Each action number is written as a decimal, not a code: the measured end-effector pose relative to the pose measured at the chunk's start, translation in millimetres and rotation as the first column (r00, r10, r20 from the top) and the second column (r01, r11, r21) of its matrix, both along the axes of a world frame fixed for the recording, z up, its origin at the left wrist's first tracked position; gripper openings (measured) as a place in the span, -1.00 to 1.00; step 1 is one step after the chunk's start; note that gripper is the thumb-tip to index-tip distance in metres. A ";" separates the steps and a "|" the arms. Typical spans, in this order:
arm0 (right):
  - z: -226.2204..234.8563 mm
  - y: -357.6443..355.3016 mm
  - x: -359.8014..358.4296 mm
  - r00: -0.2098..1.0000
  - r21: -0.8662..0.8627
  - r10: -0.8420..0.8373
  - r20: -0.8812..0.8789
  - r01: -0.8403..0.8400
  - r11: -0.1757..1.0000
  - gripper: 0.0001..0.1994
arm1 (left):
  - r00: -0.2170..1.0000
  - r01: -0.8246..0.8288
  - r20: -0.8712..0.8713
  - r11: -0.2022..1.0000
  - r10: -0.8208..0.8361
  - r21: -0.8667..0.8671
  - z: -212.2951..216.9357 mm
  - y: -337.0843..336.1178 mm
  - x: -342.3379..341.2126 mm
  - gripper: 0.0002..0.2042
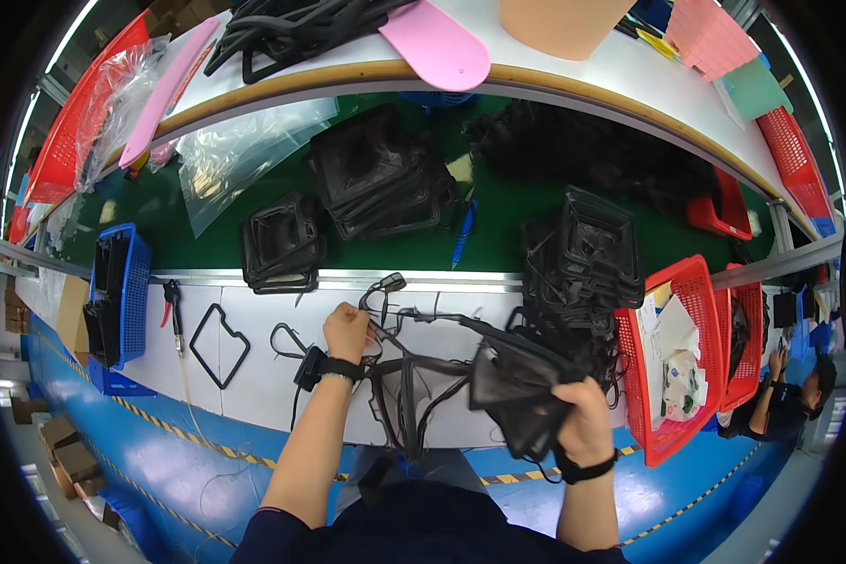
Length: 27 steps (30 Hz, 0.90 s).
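My right hand (pixel 585 418) is closed on the edge of a black framed mesh piece (pixel 512 376), held tilted above the front of the white table. Over to the left, my left hand (pixel 347 331) is closed in a pinch on a thin black strip (pixel 385 331); the fingertips partly hide it. Between the hands lies a tangle of black strips and a black frame (pixel 406 404), reaching the table's front edge. Whether the strip joins the mesh piece, I cannot tell. A single black frame (pixel 220 346) with a notched side rests left of my left hand.
Stacks of black mesh frames stand at the back (pixel 381 179) and right (pixel 600 244). A blue basket (pixel 122 291) and a red-handled air gun (pixel 171 305) are left. A red basket (pixel 634 376) with papers borders the right. A white shelf (pixel 348 42) overhangs; another person (pixel 790 399) works far right.
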State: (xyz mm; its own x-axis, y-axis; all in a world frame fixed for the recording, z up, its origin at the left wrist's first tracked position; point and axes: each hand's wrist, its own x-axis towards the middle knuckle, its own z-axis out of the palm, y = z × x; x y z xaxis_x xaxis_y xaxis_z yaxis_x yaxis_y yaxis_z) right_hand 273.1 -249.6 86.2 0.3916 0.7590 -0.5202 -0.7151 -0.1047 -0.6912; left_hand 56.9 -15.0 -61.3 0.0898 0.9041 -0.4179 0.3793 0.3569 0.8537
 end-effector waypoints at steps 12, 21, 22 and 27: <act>70.6 -119.2 18.9 0.816 -0.004 -0.393 0.424 0.436 0.900 -0.55 | 0.979 -0.060 -0.165 0.948 0.116 0.314 -26.1 -6.0 3.1 -0.80; 37.3 -28.0 -29.2 0.970 -0.096 -0.135 0.200 0.157 0.983 -0.73 | 0.762 0.361 -0.630 0.904 -0.146 0.227 -17.7 -125.7 -62.4 -0.63; 34.5 -19.0 -34.9 0.973 -0.072 -0.102 0.208 0.119 0.990 -0.75 | 0.771 0.378 -0.623 0.881 -0.131 0.283 -17.7 -126.9 -60.8 -0.65; 13.5 20.6 -73.5 0.874 -0.173 0.172 0.454 -0.102 0.980 -0.80 | 0.988 -0.100 0.102 0.985 0.115 -0.141 28.5 -112.2 -80.2 -0.78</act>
State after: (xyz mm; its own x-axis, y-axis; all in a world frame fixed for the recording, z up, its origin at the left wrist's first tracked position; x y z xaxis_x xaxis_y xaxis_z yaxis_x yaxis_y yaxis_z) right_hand 199.6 -229.0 99.7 0.5114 0.7562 -0.4083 -0.2867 -0.2978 -0.9106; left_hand -23.4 -127.2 -32.8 0.0465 0.8468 -0.5299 0.2397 0.5055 0.8288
